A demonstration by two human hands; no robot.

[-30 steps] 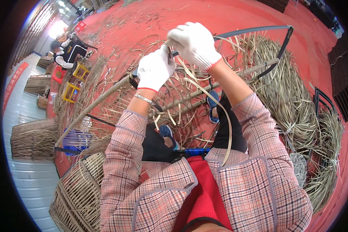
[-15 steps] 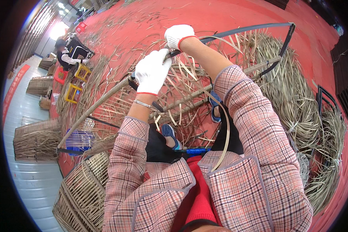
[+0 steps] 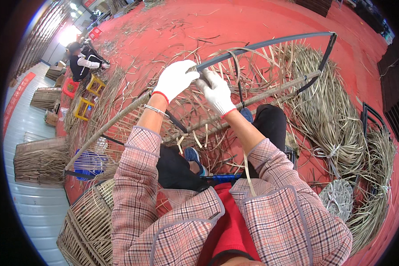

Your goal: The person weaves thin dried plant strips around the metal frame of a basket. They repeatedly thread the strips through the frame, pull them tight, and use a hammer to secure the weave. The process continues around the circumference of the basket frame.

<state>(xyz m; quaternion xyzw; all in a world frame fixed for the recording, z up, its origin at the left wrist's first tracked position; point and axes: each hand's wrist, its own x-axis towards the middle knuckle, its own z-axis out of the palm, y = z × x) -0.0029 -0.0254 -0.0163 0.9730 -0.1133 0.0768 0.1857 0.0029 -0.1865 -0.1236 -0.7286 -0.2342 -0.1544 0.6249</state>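
At the upper centre of the frame, gripping a grey rail (image 3: 270,43) with the gloved left hand (image 3: 177,79), fingers curled over it, and touching it just to the right with the gloved right hand (image 3: 216,92). Cannot tell whether pinching with that right hand or only resting fingertips there. Slanting from the left of the frame, past both hands, to the upper-right corner piece. Seemingly only part covered: bound in pale wrapping (image 3: 115,119) from the left up to near the left wrist, bare from the hands to the upper right. Wrapped along much of its length, too, on the lower bar (image 3: 270,92). Hidden beneath the left glove, a short stretch of rail. Lost behind the right forearm, the upper run of a loose strip (image 3: 247,170) at lower centre. Too small to read at upper left, a seated co-worker's (image 3: 79,62) handwork.
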